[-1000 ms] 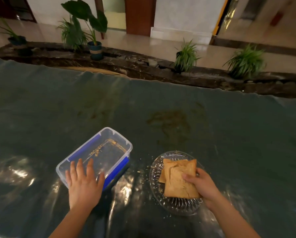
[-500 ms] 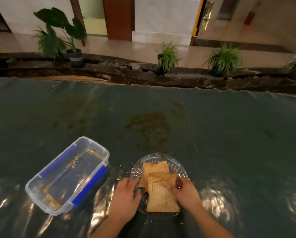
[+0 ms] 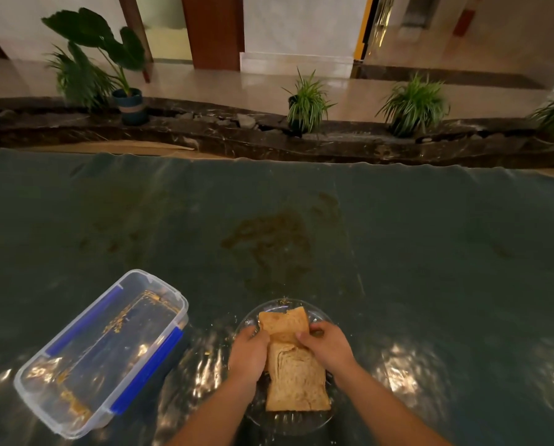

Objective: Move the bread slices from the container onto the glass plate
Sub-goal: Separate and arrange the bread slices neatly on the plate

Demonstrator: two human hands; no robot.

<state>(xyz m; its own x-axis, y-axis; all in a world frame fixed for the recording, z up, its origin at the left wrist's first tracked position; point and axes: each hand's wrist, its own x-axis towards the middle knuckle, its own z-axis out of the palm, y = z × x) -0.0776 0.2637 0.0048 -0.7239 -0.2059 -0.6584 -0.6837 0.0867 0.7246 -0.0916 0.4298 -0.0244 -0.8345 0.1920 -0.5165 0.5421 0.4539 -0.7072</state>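
Toasted bread slices (image 3: 296,378) lie stacked on the glass plate (image 3: 320,312) near the table's front edge. One slice (image 3: 283,321) pokes out at the far side of the stack. My left hand (image 3: 248,354) grips the stack's left edge. My right hand (image 3: 328,344) pinches its right edge. The clear plastic container (image 3: 85,358) with blue clips stands to the left, holding only crumbs.
A dark green glossy cloth (image 3: 397,252) covers the table, with a brownish stain (image 3: 269,239) beyond the plate. Crumbs lie scattered around the plate. Behind the table runs a dark stone ledge (image 3: 204,136) with potted plants (image 3: 307,104).
My left hand left the container and came to the bread on the plate. Both hands now hold the stack from either side. The view shifted right.
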